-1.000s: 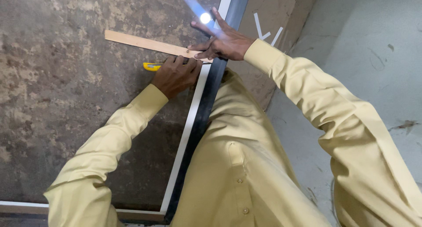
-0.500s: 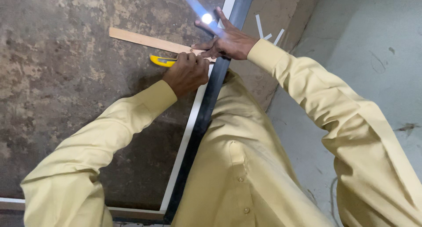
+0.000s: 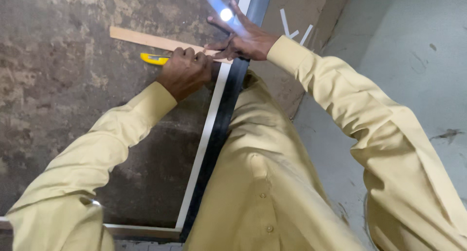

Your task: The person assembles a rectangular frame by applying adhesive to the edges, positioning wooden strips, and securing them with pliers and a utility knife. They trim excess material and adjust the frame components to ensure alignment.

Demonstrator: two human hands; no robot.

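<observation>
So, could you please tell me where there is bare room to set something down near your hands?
Free: the mottled grey-brown surface left of the white edge strip, below the flat wooden stick. Crowded: where the left hand grips the yellow utility knife and the right hand presses the stick.

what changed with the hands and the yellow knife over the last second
The left hand, gripping the yellow utility knife, has slid a little further left along the thin wooden strip, away from the white-and-black frame edge, so more of the knife shows. The right hand stayed pressed on the strip's end, and the strip itself has not shifted.
</observation>
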